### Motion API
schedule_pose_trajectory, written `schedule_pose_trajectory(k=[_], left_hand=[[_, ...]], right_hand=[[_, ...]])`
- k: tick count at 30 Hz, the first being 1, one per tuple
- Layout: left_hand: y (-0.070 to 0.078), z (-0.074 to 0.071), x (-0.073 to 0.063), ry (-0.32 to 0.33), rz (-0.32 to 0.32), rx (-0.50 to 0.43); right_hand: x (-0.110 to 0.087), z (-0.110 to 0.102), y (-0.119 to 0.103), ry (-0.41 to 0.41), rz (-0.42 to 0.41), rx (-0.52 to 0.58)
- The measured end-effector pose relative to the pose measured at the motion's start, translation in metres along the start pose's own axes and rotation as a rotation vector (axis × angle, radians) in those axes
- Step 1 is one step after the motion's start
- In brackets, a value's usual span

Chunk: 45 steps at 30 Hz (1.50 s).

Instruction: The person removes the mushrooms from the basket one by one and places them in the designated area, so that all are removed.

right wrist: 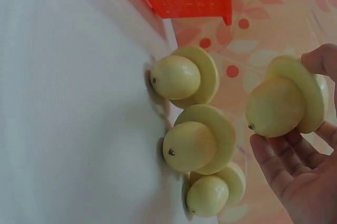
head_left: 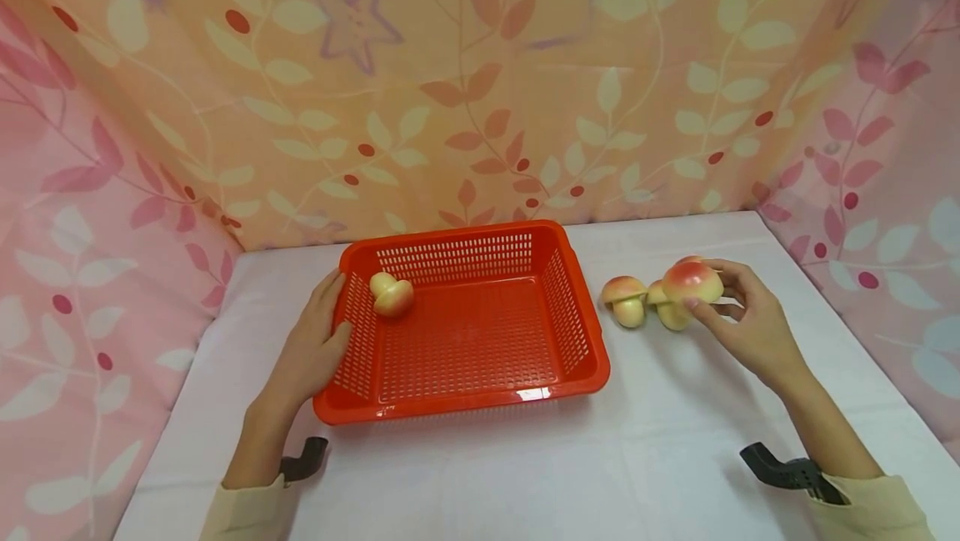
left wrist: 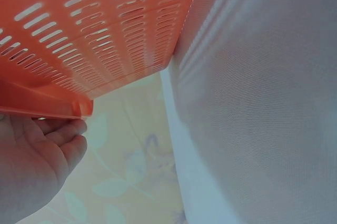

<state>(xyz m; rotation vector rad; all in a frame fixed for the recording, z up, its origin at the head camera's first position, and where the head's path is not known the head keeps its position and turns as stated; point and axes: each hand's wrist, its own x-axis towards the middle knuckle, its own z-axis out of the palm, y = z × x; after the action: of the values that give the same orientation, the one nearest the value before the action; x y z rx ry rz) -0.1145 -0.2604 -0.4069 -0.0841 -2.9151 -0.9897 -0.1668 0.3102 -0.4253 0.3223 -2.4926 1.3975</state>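
Observation:
My left hand (head_left: pixel 311 349) holds the left rim of a red plastic basket (head_left: pixel 457 408), thumb over the edge and fingers along the outside. In the left wrist view, fingers (left wrist: pixel 73 142) lie beneath the rim. One toy mushroom (head_left: pixel 392 298), pale with a pinkish-red cap, lies on its side in the basket's back left corner. My right hand (head_left: pixel 750 324) pinches another mushroom (head_left: pixel 692 283) between thumb and fingers, raised off the table. Close by stand three more mushrooms, seen in the right wrist view: one (right wrist: pixel 176 76), a second (right wrist: pixel 190 145) and a third (right wrist: pixel 209 195).
A white cloth covers the table (head_left: pixel 480 474). Patterned curtains (head_left: pixel 480 91) rise behind it and on both sides. The basket stands left of the standing mushrooms, its slotted right wall (head_left: pixel 570 316) near them. A dark strap piece (head_left: pixel 783 470) sits at my right wrist.

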Motion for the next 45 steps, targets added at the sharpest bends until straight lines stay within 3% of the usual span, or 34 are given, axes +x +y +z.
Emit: schedule_pose_trajectory(k=[12,19,25,37,45], left_hand=[[0.0,0.001,0.001,0.005,0.003,-0.007],[-0.001,-0.001,-0.001,0.004,0.009,-0.007],[-0.003,-0.005,-0.003,0.021,0.029,-0.013],[-0.004,0.0,0.001,0.011,0.031,-0.032],[-0.004,0.001,0.0,0.011,0.03,-0.024]], right_hand=[[-0.002,-0.019,0.014,0.049,0.022,-0.022],[0.0,-0.023,0.025,0.132,0.076,-0.017],[0.004,-0.021,0.033,0.138,0.123,-0.02],[0.005,-0.038,0.045,0.175,0.185,-0.113],[0.009,-0.039,0.056,0.161,0.244,-0.11]])
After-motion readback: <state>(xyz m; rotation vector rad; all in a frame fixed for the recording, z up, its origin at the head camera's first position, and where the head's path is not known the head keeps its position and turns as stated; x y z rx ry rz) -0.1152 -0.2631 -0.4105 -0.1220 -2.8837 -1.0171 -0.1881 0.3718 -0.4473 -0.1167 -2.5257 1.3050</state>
